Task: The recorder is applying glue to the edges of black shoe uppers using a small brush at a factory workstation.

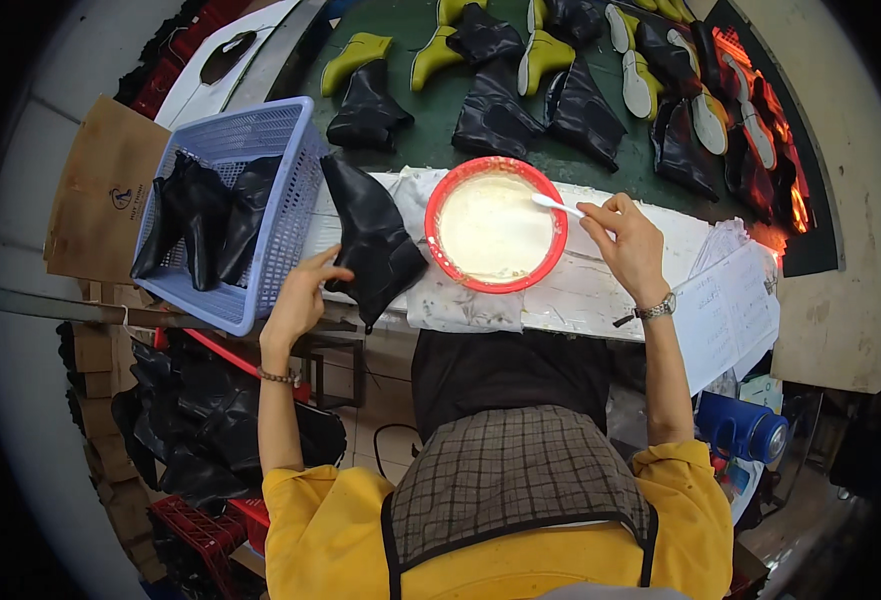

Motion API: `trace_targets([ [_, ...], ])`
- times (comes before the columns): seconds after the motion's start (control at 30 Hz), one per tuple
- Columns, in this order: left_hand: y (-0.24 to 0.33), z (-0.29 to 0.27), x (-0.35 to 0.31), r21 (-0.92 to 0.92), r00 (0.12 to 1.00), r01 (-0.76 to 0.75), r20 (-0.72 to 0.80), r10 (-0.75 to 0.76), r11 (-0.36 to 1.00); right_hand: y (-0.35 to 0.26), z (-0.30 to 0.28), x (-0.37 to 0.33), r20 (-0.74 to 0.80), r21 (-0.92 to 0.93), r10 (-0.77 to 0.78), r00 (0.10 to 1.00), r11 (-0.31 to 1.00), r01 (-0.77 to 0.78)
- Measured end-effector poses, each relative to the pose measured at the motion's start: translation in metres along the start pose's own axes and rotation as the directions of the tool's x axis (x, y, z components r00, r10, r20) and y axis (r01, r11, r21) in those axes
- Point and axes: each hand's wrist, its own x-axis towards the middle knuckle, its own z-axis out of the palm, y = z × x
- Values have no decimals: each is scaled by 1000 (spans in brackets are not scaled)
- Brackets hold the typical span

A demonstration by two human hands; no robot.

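Note:
A black boot upper (368,235) lies on the white worktop, its shaft pointing away and to the left. My left hand (305,288) is at its near left edge, fingers curled and gripping it there; some fingertips are hidden. To the right of the boot stands a red bowl (558,247) of creamy white paste, probably glue (493,225). My right hand (628,243) pinches a slim white-handled brush (558,206), whose far end is over the paste at the bowl's right side.
A blue plastic basket (295,200) with several black boot uppers stands at the left. Across the bench, a green conveyor belt (420,130) carries yellow-green boot lasts (358,60) and black uppers, with an orange glow at far right. Paper sheets (725,310) and a blue flask (735,428) are right.

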Motion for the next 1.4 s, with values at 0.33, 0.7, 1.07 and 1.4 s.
trace_targets([
  [0.33, 51, 51, 140, -204, 682, 537, -467, -563, 819, -25, 5, -11, 68, -174, -63, 996, 982, 74],
  [0.7, 30, 6, 108, -540, 811, 184, -389, -437, 821, 18, 8, -21, -89, 203, 28, 996, 979, -10],
  [1.07, 148, -58, 86, -698, 910, 410, 357, -211, 587, -61, 0, 48, -157, 363, -445, 881, 804, 471],
  [1.4, 144, -61, 87, -871, 907, 179, -34, -419, 457, -73, 21, 7, -210, 379, -319, 924, 845, 378],
])
